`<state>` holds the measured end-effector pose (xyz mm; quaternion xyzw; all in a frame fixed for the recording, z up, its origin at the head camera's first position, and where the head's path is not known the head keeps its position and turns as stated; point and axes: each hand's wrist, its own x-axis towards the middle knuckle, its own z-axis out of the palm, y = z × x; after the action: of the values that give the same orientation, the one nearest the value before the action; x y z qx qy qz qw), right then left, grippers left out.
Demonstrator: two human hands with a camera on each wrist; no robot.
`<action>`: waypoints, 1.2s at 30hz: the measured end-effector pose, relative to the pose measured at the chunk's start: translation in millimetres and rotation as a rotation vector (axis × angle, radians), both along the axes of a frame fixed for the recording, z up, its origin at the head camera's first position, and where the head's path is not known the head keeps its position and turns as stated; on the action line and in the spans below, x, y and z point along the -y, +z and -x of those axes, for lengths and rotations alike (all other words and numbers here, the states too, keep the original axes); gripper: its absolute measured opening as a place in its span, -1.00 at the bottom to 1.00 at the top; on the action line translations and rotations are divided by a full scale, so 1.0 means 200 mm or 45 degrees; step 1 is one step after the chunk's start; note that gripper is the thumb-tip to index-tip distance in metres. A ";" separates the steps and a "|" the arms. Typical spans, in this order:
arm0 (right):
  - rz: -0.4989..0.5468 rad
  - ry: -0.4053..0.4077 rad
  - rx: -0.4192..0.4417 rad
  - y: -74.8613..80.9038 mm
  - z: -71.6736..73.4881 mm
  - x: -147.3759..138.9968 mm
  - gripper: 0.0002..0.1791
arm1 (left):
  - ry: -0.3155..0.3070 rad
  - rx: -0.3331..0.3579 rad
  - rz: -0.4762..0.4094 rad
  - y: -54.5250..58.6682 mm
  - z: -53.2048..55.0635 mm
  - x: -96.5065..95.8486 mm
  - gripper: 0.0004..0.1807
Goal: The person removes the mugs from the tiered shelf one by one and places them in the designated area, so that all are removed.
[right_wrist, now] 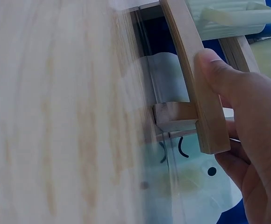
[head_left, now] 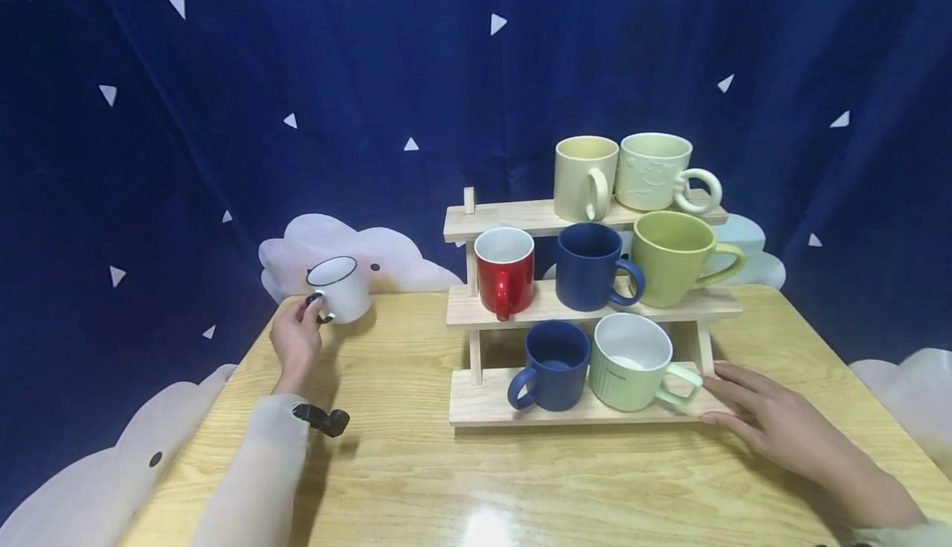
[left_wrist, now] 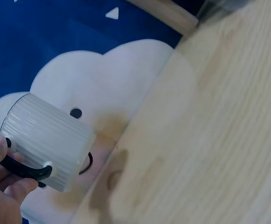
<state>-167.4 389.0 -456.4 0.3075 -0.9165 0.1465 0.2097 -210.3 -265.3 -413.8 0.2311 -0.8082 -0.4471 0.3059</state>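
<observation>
At the left of the table, my left hand [head_left: 296,339] grips the black handle of a white ribbed mug [head_left: 348,291] with a dark rim. The mug tilts in the head view, and in the left wrist view its handle [left_wrist: 25,169] sits between thumb and fingers. My right hand [head_left: 781,423] holds the right end of the lowest board of a three-tier wooden display rack [head_left: 506,402]. In the right wrist view, the thumb [right_wrist: 210,65] lies on one face of that board, with the other fingers partly hidden behind it.
The top tier bears a pale yellow mug [head_left: 571,175] and a pale green mug [head_left: 643,175]. On the middle tier stand a red mug [head_left: 494,270], a blue mug [head_left: 583,274] and an olive mug [head_left: 662,270]. Below are a navy mug [head_left: 561,378] and a mint mug [head_left: 621,378].
</observation>
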 end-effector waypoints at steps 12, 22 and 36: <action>0.019 0.019 -0.038 0.00 0.00 0.00 -0.40 | 0.128 0.008 0.027 -0.11 -0.01 0.13 -0.69; 0.014 0.006 -0.029 -0.01 0.00 0.00 -0.41 | 0.192 0.013 -0.038 -0.16 -0.03 0.23 -0.66; 0.031 0.008 -0.038 -0.01 0.00 0.00 -0.38 | 0.104 0.099 -0.089 -0.17 -0.04 0.34 -0.58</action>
<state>-168.2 389.9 -459.3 0.3099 -0.9105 0.1537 0.2267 -202.7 -332.4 -448.7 0.2915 -0.7932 -0.4529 0.2842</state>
